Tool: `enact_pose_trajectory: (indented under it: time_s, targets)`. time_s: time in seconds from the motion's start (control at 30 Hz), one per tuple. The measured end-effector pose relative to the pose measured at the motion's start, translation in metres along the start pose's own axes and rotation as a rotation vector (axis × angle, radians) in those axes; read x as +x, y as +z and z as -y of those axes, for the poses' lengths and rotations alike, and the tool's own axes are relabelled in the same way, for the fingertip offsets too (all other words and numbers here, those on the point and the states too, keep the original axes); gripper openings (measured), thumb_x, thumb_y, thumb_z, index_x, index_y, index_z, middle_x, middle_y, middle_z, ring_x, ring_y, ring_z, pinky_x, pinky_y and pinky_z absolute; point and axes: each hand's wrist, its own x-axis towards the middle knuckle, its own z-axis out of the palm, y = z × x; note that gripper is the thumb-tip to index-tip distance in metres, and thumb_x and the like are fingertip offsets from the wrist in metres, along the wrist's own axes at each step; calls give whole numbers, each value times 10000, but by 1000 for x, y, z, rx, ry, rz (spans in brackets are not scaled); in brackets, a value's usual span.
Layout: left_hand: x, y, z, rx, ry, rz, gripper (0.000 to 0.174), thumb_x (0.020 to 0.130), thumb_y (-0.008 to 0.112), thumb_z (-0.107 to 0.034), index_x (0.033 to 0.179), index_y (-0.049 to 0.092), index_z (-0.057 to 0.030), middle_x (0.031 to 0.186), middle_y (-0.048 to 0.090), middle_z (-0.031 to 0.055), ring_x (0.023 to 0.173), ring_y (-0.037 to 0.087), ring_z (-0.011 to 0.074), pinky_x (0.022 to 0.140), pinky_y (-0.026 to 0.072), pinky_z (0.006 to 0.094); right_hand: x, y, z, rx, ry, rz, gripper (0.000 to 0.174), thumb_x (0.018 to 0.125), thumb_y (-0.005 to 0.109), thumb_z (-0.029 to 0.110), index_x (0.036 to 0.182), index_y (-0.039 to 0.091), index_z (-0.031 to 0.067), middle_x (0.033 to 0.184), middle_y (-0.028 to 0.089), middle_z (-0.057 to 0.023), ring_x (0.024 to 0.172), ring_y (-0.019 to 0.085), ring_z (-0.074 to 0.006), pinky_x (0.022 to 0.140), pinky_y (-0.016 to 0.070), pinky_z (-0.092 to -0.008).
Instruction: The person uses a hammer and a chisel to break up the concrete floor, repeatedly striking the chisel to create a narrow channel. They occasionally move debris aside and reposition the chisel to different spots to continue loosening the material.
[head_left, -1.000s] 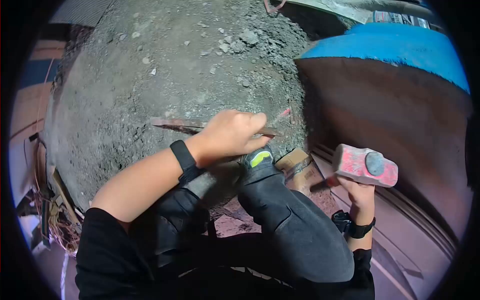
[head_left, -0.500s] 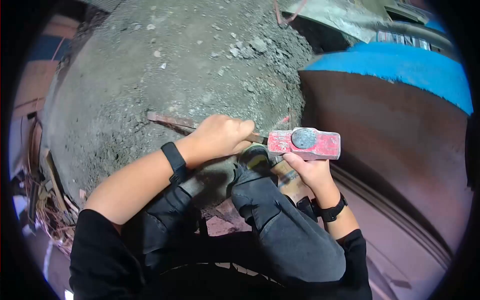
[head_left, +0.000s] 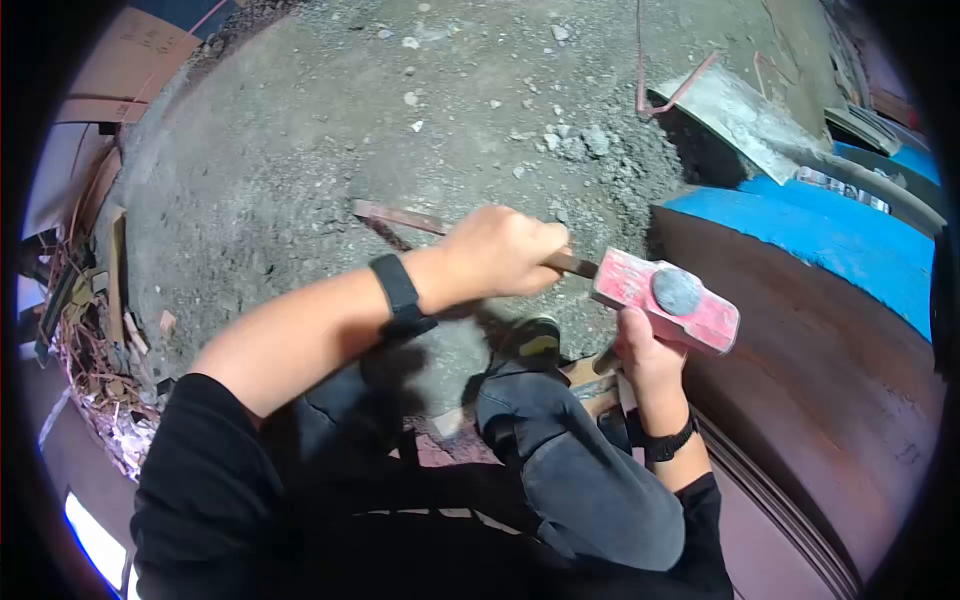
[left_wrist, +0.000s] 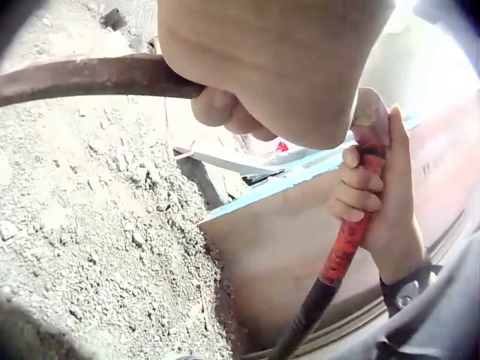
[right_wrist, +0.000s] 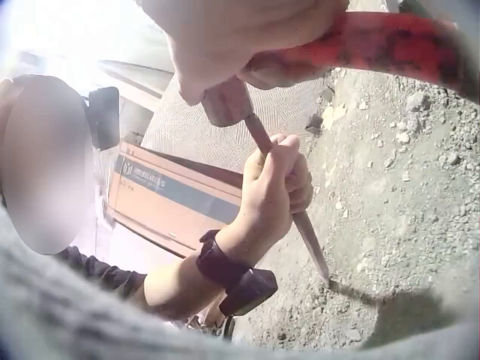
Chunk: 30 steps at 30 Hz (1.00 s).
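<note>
My left hand is wrapped round a rusty steel chisel. Its lower tip meets the grey, gravelly ground in the right wrist view. A short upper end sticks out past the fist, right at the face of a sledgehammer's worn pink-red head. Close below that head, my right hand grips the hammer, fingers curled round the red part of the handle and thumb up by the head. Black tape covers the handle's lower part.
Rubble lies on the ground ahead. A large rusty brown metal body with a blue top edge stands at the right. Scrap wood and wires are heaped at the left. My shoe is beside the chisel, and cardboard stands far left.
The hammer has come in from the right to the chisel's upper end. My left hand keeps its grip on the chisel. The head view has shifted, showing more on the far right.
</note>
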Motion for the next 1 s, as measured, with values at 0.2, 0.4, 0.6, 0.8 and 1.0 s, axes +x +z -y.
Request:
enact_pose_trajectory:
  time_s: [0.2,0.4,0.6,0.8,1.0]
  targets:
    - [1,-12,-1,-1,-41,-25,197,704,637,-245,789,550,-91,658,605,118,622,603,327,539,482,421,3,-44,3,464,-65,69,409,742,677,112,1103,521,1,868,576,-47,757,546,-97,657,454,-239]
    - [1,-1,6,9,30,-116,165,687,631,-178,743,517,-73,612,577,124,574,585,321,496,466,406,8,-3,12,-135,-159,-26,375,733,694,70,1068,540,-3,914,593,-59,861,558,-122,757,453,-277]
    - [4,4,8,60,-16,-42,197,696,635,-228,758,536,-69,595,577,140,572,590,338,515,471,431,12,-28,-5,193,72,-107,256,801,603,231,936,515,32,742,494,-17,619,448,-81,543,363,-230]
    - [6,7,7,22,-33,-48,174,703,633,-208,762,534,-78,640,599,130,588,597,327,511,478,418,9,-20,-41,-80,-18,-94,302,820,617,258,985,539,18,693,543,1,540,500,-108,504,430,-243]
    - [9,7,6,68,-42,-12,186,690,645,-197,770,530,-73,659,604,118,605,598,329,526,484,426,11,-27,-5,213,143,-85,259,798,613,68,1035,540,-5,730,523,19,587,459,-49,531,384,-202]
